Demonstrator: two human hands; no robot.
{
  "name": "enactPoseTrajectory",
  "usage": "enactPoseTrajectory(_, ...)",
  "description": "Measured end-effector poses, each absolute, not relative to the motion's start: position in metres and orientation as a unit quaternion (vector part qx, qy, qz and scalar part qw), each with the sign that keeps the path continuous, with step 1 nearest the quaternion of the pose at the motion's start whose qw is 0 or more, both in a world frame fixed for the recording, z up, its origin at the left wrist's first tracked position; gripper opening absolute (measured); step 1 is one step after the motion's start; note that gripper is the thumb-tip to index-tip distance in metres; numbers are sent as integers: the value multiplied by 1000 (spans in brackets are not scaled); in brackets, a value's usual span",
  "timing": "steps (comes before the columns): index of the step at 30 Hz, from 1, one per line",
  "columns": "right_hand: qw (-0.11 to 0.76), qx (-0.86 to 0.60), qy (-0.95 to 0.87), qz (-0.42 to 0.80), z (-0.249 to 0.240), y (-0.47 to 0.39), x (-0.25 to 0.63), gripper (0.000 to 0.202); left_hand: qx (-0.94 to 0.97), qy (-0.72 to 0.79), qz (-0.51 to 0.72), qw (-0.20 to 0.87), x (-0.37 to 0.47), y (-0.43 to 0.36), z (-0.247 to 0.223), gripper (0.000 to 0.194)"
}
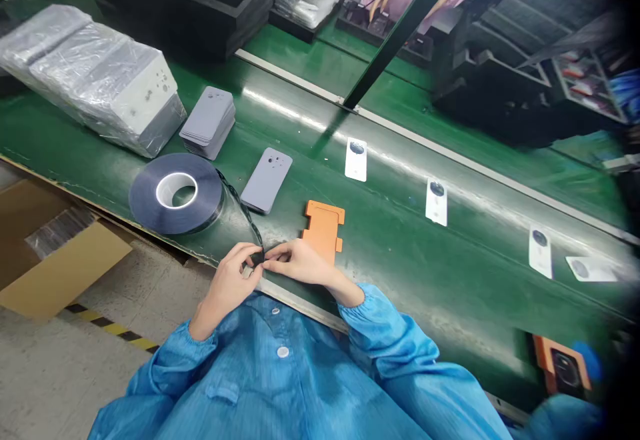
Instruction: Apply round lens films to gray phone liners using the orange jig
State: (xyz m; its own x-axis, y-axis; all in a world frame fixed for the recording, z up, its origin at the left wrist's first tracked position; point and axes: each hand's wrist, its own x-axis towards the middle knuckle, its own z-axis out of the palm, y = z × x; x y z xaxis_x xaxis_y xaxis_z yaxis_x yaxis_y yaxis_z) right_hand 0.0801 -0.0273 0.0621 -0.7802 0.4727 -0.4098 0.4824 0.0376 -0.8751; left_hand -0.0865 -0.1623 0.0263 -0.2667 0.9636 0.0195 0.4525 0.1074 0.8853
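A thin, dark, glossy film strip [246,212] runs from a wide, flat, dark blue-grey roll with a white core [145,193] to the near edge of the green surface [390,227], where both hands meet. The left hand [237,272] has its fingers clamped on the strip's end; the right hand [296,261] has its fingers pinched together at the same end. A notched orange flat plate [324,223] lies partly behind the right hand. Beyond the strip lies 1 grey rectangular panel with small holes [267,182], and near the roll stands a stack of similar grey panels [207,120]. Farther left is a long, plastic-wrapped block of panels [100,73]. To the right lie 4 small white cards with dark round marks [356,163].
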Motion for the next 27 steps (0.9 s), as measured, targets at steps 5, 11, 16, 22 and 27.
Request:
enactPoseTrajectory(5,-24,344,671,-657,47,-38,87,38,537,671,406,310,-85,-161,29,37)
enactPoseTrajectory(11,-54,338,646,-682,38,-42,98,34,544,676,399,297,-80,-160,20,41)
enactPoseTrajectory(16,-88,328,652,-677,36,-45,99,34,527,666,415,327,-83,-157,16,38)
enactPoseTrajectory(22,-108,342,627,-691,33,-43,100,35,421,692,473,346,-96,-156,22,29)
enactPoseTrajectory(27,-109,355,634,-678,36,-43,107,33,293,730,567,244,-94,-151,51,32)
